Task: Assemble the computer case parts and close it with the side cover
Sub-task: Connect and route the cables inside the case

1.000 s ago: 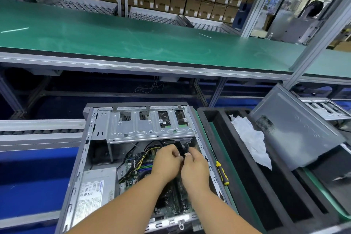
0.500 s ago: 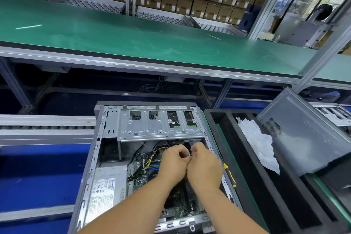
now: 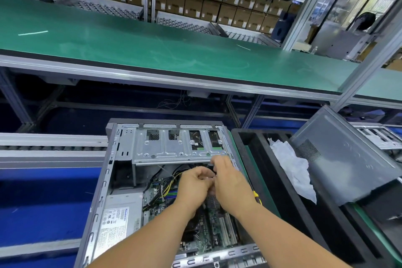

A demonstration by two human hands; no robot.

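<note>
While you lean over the open computer case [image 3: 108,180], lying on its side on the blue worktop [image 3: 43,202], both hands sit inside it just below the silver drive cage [image 3: 174,148]. Your left hand [image 3: 193,185] has its fingers curled, pinching something small; what it is, cannot tell. Your right hand [image 3: 230,183] touches the left, fingers curled at the cage's lower edge near a black connector; whether it grips it, cannot tell. Yellow and black cables [image 3: 169,185] run over the motherboard [image 3: 213,228]. Power supply [image 3: 117,220] at case's left. Grey side cover [image 3: 348,159] leans in the black tray [image 3: 282,191] to the right, beside white wrapping [image 3: 291,165]. Yellow-handled screwdriver [image 3: 256,197] lies just beside the case.
</note>
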